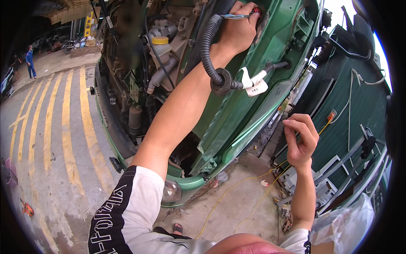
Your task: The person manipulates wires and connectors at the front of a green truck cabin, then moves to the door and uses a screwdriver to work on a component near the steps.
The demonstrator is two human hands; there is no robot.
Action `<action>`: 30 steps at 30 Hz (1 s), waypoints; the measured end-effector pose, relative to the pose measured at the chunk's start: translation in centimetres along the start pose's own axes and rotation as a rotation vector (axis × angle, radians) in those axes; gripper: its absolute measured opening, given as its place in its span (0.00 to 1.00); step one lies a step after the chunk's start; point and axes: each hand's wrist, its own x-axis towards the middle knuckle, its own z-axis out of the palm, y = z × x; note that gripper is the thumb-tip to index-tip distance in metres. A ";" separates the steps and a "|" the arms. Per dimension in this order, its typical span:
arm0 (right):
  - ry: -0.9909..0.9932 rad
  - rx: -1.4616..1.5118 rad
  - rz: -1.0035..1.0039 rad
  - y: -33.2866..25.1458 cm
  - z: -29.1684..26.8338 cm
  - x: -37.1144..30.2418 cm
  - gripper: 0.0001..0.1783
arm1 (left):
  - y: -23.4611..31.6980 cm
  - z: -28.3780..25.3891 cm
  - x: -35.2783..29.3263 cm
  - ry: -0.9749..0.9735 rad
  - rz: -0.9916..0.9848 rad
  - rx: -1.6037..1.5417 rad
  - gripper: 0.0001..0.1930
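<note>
My left hand (239,34) reaches up beside the green vehicle door (237,127), its fingers closed on thin wires (237,17). A small red piece (256,10) shows at the fingertips; its kind is unclear. The wires come out of a black corrugated conduit (206,46), which curves down over my wrist to a round rubber grommet (222,82). Below it, a white tag (255,86) hangs on the harness. My right hand (302,139) is raised apart from the door, fingers curled in towards the thumb, with nothing visible in them.
To the left lies the exposed vehicle interior, with a yellow-capped reservoir (160,48) and hoses. A headlight (171,191) sits below. Yellow cords (237,183) cross the concrete. Dark green panels (334,114) and metal frames stand at right. A person in blue (30,62) is far left.
</note>
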 end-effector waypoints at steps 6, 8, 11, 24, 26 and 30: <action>-0.066 0.064 0.217 0.4 0.5 -4.3 0.10 | 0.3 -0.2 -0.1 0.109 0.089 0.011 0.10; -0.103 0.055 0.243 0.8 0.3 -5.5 0.08 | -0.1 -0.1 0.3 0.060 0.080 -0.047 0.10; -0.107 0.105 0.365 1.1 0.0 -6.9 0.08 | -0.2 -0.5 0.6 0.011 0.086 -0.017 0.11; -0.114 0.297 0.589 1.5 0.5 -8.9 0.06 | -1.5 -0.1 0.6 -0.008 0.005 -0.088 0.08; -0.122 0.295 0.593 1.7 0.3 -9.5 0.06 | -1.6 -0.1 0.8 0.022 -0.056 -0.180 0.10; -0.115 0.363 0.666 2.0 -0.1 -10.7 0.05 | -0.3 -0.3 0.7 -0.004 -0.188 -0.148 0.11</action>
